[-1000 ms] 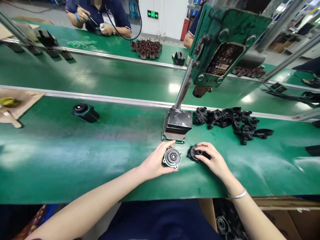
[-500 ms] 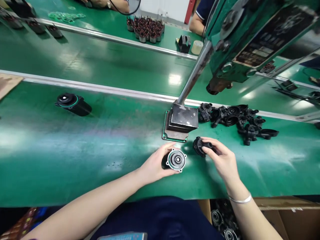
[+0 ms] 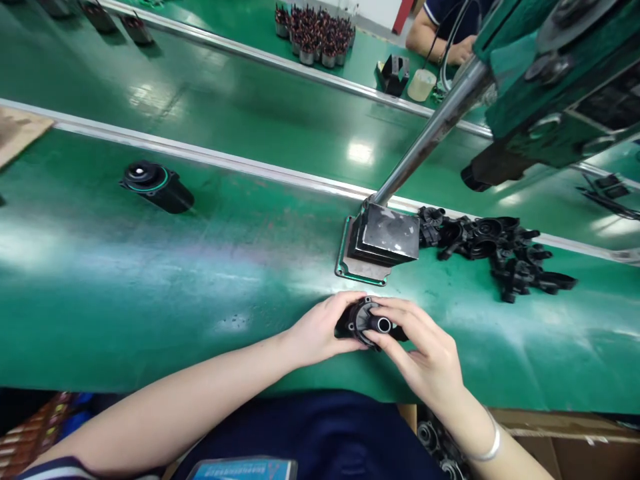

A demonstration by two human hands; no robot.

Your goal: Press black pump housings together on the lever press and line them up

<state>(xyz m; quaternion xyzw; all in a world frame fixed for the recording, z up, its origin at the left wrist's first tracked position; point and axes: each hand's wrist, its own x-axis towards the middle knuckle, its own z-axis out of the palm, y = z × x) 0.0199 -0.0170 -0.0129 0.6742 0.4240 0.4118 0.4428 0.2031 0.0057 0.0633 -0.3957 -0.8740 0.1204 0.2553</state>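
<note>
My left hand point(image 3: 325, 327) is wrapped round a black cylindrical pump body point(image 3: 343, 327), whose open end points toward my right. Against that end sits a black plastic pump cover point(image 3: 364, 319) with a round spout. My right hand point(image 3: 420, 337) pinches the cover by its spout, thumb below and fingers above. The cover hides the inside of the body; I cannot tell whether it is fully seated. Farther left, another black pump body point(image 3: 163, 190) with a green ring lies on its side on the bench.
A press stands ahead, its metal block point(image 3: 390, 233) on a base plate and its green head point(image 3: 540, 100) at upper right. Several black pump covers point(image 3: 490, 247) lie in a pile to the right. Beyond are many copper-topped parts point(image 3: 320, 37) and another person's arm point(image 3: 430, 43). A cardboard box point(image 3: 560, 433) is below.
My right hand has moved left and brought the pump cover onto the open end of the pump body in my left hand. The view has shifted somewhat.
</note>
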